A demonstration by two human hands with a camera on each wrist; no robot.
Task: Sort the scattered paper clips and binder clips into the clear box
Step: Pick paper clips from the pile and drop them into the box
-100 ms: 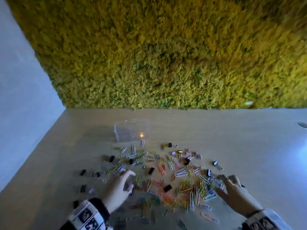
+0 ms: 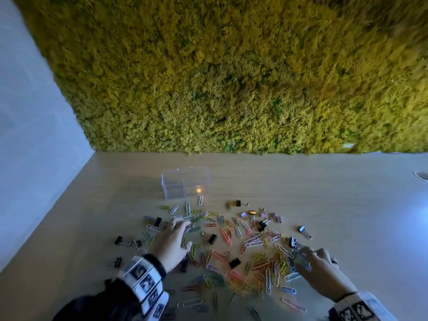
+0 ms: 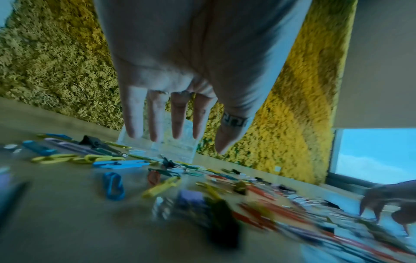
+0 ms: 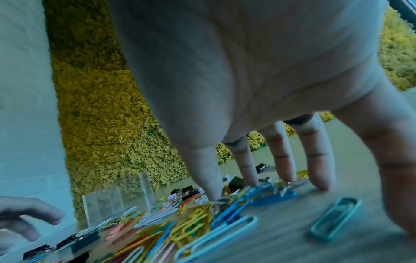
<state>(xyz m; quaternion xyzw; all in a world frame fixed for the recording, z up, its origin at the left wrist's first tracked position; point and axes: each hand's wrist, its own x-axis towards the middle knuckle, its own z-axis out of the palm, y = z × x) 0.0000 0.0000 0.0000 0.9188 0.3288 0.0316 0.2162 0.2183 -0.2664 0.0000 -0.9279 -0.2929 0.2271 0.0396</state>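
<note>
Both hands' grips spread apart over scattered paper clips [image 2: 252, 242] and binder clips [image 2: 212, 238], clear box [image 2: 186, 183] beyond.

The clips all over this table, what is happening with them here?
A person is sorting them. Colored paper clips and binder clips lie scattered on the wooden table. The left hand hovers open above them; the right hand touches the pile with spread fingers. The clear box looks empty.
</note>
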